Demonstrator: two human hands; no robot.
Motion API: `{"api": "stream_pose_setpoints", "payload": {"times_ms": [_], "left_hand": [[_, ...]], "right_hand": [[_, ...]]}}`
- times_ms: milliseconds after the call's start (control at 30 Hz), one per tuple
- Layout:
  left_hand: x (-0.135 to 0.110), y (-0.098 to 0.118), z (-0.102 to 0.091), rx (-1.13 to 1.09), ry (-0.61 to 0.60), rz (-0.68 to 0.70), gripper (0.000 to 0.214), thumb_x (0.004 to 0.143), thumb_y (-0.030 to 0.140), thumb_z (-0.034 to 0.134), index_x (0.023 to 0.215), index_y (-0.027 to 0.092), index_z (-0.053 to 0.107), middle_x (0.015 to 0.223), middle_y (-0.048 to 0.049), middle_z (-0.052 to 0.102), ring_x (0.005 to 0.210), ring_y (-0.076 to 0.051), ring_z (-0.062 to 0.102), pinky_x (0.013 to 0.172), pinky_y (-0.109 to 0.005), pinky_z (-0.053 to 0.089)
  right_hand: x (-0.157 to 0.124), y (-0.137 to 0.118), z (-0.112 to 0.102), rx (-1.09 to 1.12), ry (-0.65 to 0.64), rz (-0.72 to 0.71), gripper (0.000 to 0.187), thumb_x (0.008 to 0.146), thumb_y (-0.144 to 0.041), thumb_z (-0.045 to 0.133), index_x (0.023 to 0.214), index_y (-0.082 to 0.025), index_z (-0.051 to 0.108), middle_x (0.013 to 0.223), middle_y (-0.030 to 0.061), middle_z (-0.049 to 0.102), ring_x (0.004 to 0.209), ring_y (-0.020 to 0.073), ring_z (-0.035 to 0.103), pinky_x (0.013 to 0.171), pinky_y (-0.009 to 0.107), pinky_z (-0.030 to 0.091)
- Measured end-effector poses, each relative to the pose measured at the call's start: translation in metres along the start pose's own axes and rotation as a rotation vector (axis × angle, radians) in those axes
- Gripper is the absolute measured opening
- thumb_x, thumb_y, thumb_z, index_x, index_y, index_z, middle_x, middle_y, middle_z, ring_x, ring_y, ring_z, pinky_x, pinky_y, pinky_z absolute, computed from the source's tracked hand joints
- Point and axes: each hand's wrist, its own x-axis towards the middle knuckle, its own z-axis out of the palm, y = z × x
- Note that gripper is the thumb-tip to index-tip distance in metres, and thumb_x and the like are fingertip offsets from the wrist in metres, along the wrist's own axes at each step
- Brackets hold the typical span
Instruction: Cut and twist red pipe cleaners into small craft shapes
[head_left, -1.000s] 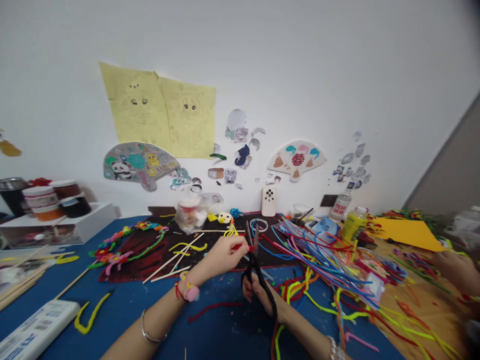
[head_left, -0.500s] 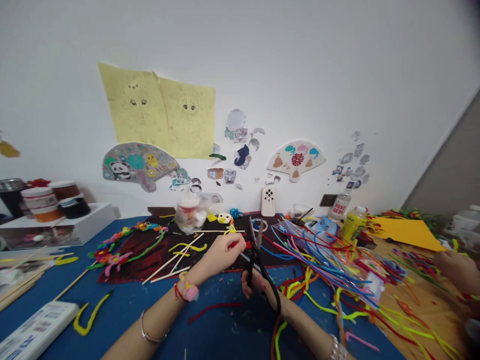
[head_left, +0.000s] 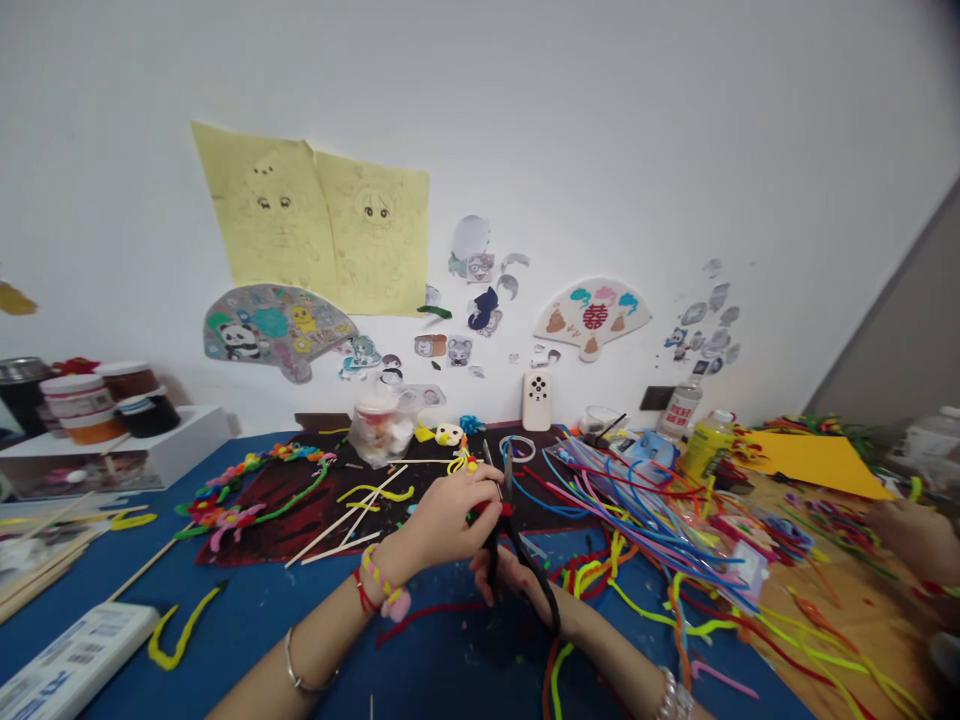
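Black-handled scissors [head_left: 523,548] are in my right hand [head_left: 504,577], blades pointing up and slightly parted. My left hand [head_left: 448,515] is closed in a pinch around a small fuzzy red piece [head_left: 478,511], apparently pipe cleaner, most of it hidden by my fingers. The blades are right beside my left fingertips; whether they touch the red piece I cannot tell. Just beyond my left hand lies a small yellow piece [head_left: 459,462]. A loose red pipe cleaner [head_left: 427,618] rests on the blue table below my hands.
Several thin wooden sticks [head_left: 341,547] lie left of my hands. To the right spreads a heap of coloured pipe cleaners [head_left: 637,510]. A flower garland [head_left: 225,510] is at the left, and a yellow-green bottle [head_left: 709,447] at the back right. Another person's hand [head_left: 915,540] is at the far right.
My left hand has turned more palm-down and shifted slightly right, toward the scissors. The scissors have moved slightly left and down, bringing the blades beside my left fingertips.
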Motion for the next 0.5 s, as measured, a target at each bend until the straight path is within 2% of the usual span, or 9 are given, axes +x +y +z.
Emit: {"api": "stream_pose_setpoints", "payload": {"times_ms": [133, 367, 500], "left_hand": [[0.001, -0.003, -0.003, 0.037, -0.037, 0.015, 0.018, 0.082, 0.014, 0.040, 0.069, 0.018, 0.051, 0.093, -0.0044, 0.056, 0.078, -0.015, 0.051, 0.072, -0.025, 0.039], [-0.001, -0.004, -0.013, 0.024, -0.205, 0.041, 0.021, 0.081, 0.014, 0.042, 0.063, 0.017, 0.052, 0.078, -0.0022, 0.053, 0.071, -0.013, 0.049, 0.067, -0.023, 0.038], [0.000, -0.004, -0.021, -0.045, -0.148, 0.023, 0.021, 0.081, 0.016, 0.044, 0.062, 0.017, 0.053, 0.082, -0.0035, 0.052, 0.077, -0.015, 0.048, 0.073, -0.025, 0.038]], "right_hand": [[-0.002, -0.011, 0.000, -0.057, 0.015, 0.006, 0.054, 0.083, -0.064, 0.028, 0.100, -0.016, 0.046, 0.075, 0.0015, 0.046, 0.067, 0.0144, 0.043, 0.067, 0.029, 0.037], [-0.005, -0.013, -0.001, -0.130, 0.045, 0.108, 0.043, 0.082, -0.056, 0.041, 0.097, -0.017, 0.048, 0.075, 0.0006, 0.045, 0.065, 0.0132, 0.041, 0.065, 0.027, 0.039], [-0.005, -0.011, -0.003, -0.161, 0.032, 0.095, 0.044, 0.083, -0.057, 0.039, 0.099, -0.017, 0.048, 0.078, 0.0014, 0.046, 0.066, 0.0132, 0.041, 0.064, 0.026, 0.038]]}}
